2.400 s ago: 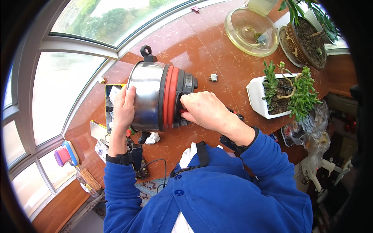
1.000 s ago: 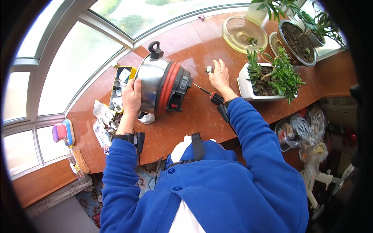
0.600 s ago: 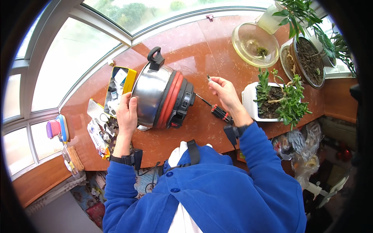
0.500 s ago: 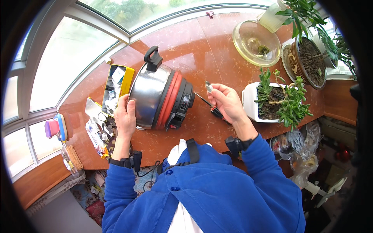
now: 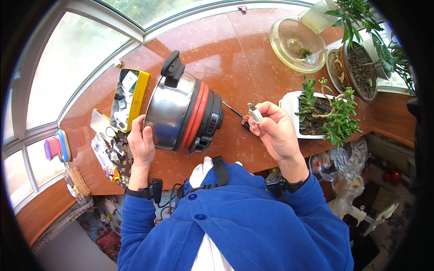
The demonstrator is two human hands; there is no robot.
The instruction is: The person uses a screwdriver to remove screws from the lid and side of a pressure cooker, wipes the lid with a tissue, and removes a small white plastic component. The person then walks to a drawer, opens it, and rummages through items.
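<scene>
**Cooker on its side, small part pinched in right hand**

On the red-brown stone sill (image 5: 235, 54) by the curved window (image 5: 63, 67), going left to right. Far left, a pink and blue object (image 5: 56, 147) sits on the ledge, with loose packets (image 5: 106, 153) near it. A yellow tin (image 5: 129, 97) lies open, full of small bits. The left hand (image 5: 141, 144) is spread flat on the steel wall of the cooker (image 5: 181, 110), fingers wide, steadying it rather than gripping.

The cooker lies tipped on its side, black lid knob pointing away, red band and black base toward the right. It looks heavy and rigid, and the polished steel is likely slippery and prone to roll; the base rim or side handles seem the surer hold. A screwdriver (image 5: 234, 110) lies on the sill just right of the base.

The right hand (image 5: 275, 133) is raised and pinches a small grey part (image 5: 254, 113) between thumb and fingertips. The part looks light, hard and easy to drop.

Further right: a white planter (image 5: 291, 106) with a succulent, a glass bowl (image 5: 296, 43) and a clay pot (image 5: 357, 70). Bags clutter the floor (image 5: 361, 198) below.
</scene>
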